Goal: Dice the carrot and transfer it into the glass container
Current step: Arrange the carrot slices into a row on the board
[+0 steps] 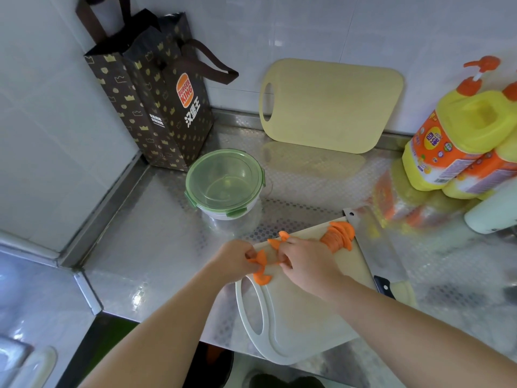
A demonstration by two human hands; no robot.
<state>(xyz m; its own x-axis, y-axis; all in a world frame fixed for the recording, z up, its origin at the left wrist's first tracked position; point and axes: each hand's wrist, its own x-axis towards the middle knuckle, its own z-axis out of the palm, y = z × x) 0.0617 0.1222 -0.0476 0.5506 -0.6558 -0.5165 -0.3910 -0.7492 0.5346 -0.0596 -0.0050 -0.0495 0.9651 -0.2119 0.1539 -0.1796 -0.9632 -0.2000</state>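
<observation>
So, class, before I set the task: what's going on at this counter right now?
A person is handling carrot slices on the white cutting board: the left hand grips a few, the right hand pinches others. More slices lie in a row at the board's far end. The cleaver lies beside the board, unheld. The glass container stands behind, green lid on, seemingly empty.

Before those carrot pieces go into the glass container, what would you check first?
1. Green lid off the glass container: not ok, it is on.
2. Carrot diced: not ok, the carrot slices are half-rounds.
3. Grip: ok, left hand and right hand each pinch slices.
4. Cleaver set down: ok, it lies beside the white cutting board.
</observation>
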